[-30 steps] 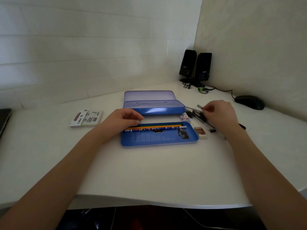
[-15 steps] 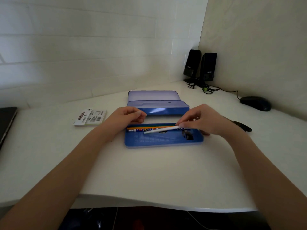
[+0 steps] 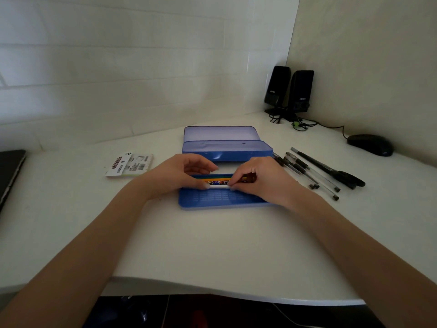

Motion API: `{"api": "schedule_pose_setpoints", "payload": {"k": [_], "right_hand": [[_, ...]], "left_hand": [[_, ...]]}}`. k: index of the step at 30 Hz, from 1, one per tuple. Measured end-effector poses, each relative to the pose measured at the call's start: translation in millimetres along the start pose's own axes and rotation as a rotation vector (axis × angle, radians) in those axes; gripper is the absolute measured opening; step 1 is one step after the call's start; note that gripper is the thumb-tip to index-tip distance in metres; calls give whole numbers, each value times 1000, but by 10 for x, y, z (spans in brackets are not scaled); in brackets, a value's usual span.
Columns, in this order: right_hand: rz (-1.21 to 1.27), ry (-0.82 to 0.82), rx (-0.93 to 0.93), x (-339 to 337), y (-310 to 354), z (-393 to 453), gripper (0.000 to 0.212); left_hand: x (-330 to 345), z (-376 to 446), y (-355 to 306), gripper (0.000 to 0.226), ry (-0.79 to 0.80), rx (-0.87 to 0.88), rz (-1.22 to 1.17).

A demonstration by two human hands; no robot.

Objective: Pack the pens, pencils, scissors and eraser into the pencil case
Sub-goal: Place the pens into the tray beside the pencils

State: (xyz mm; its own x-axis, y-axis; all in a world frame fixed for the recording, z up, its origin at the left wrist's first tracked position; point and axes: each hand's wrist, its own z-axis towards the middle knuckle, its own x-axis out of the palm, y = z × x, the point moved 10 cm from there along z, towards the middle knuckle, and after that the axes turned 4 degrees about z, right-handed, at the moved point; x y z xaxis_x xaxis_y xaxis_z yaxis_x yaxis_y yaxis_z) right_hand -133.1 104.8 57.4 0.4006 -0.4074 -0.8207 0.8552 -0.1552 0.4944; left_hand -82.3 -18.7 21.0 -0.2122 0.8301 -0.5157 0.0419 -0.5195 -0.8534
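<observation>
A blue pencil case [image 3: 220, 200] lies open on the white desk, its lid and inner tray [image 3: 224, 147] folded back behind it. Several pencils [image 3: 218, 179] lie along the case's far side. A white pen [image 3: 218, 185] rests just in front of them, pinched at both ends by my left hand [image 3: 179, 175] and my right hand [image 3: 260, 179]. Right of the case, several dark pens [image 3: 307, 171] lie side by side on the desk, with black scissors [image 3: 350, 179] beyond them. I cannot see the eraser; my right hand hides that corner.
A small printed card packet [image 3: 128, 165] lies left of the case. Two black speakers [image 3: 289, 91] with cables stand in the back corner, a black mouse [image 3: 370, 144] to their right. A dark laptop edge [image 3: 10, 171] shows at far left. The desk's curved front edge [image 3: 236, 288] is near me.
My right hand left the pen pile, carried a white pen over the case and lowered it beside the pencils. My left hand moved in to meet its other end.
</observation>
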Motion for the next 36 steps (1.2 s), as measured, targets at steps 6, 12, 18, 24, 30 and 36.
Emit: {"api": "schedule_pose_setpoints", "payload": {"k": [6,12,18,24,30,36], "right_hand": [[-38,-57,-20,-14,-41,31,6],[-73,-376,178,-600,-499,-63,5],[-330,-622,663,-1277,-1297,-620,13],[-463,-485,865,-1169,-1560,-734,18],[-386,-464,897,-1119,-1630,-753,12],[-383,-445,868,-1091,-1592,-717,16]], "left_hand": [[-15,13,6,39,-15,0,-3],[-24,12,25,37,-28,-6,-11],[-24,1,14,36,-30,-4,-14],[-31,-6,6,35,-40,1,-15],[-29,-5,10,35,-41,0,-10],[-30,-7,10,35,-43,-4,-7]]}}
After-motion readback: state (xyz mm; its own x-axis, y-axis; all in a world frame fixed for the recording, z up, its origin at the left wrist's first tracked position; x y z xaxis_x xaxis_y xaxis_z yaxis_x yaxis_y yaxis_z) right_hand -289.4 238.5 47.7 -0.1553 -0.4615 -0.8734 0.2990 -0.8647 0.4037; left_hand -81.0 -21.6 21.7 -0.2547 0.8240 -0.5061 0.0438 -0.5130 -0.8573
